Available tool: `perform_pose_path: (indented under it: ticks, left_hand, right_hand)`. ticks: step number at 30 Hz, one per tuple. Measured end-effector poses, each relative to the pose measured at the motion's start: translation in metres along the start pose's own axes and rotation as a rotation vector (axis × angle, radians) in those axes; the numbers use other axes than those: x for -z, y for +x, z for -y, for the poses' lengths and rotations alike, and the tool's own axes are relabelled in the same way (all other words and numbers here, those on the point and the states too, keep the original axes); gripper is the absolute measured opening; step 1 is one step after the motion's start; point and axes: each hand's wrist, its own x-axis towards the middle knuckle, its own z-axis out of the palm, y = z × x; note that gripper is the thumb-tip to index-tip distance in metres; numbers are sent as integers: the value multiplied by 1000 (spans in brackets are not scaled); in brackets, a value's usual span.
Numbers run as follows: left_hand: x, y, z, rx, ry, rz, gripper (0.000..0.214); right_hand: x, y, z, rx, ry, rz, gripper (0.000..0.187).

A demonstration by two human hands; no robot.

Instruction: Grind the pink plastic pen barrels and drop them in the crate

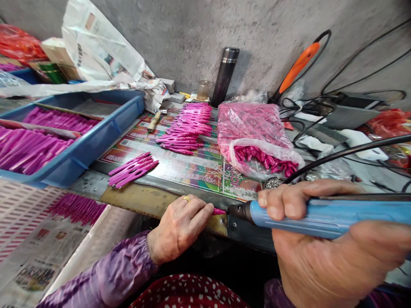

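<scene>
From your head view, your left hand (180, 229) is clenched, pinching a small pink plastic piece (219, 211) just beside the tip of the soldering iron (334, 218), which your right hand (324, 252) grasps. Both are at the near edge of the worktop (150, 188). Beyond them, on a printed sheet (199, 171), lie a small bunch of pink pieces (132, 170) and a larger pile (188, 128). A plastic bag (253, 128) of pieces sits to your right, and a blue tray (112, 124) holding more sits to your left.
</scene>
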Motion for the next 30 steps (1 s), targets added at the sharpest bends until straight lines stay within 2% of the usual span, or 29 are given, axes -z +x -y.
perform_pose_path:
  ticks: [11, 17, 30]
  left_hand:
    - [2, 3, 0, -53, 101, 70, 23]
    - [1, 2, -1, -61, 135, 35, 22]
    - [0, 0, 1, -51, 34, -47, 18]
  right_hand:
    - [-2, -1, 2, -12, -13, -28, 53]
    - [-3, -1, 1, -7, 13, -14, 50]
    - [-10, -3, 10, 59, -100, -79, 58]
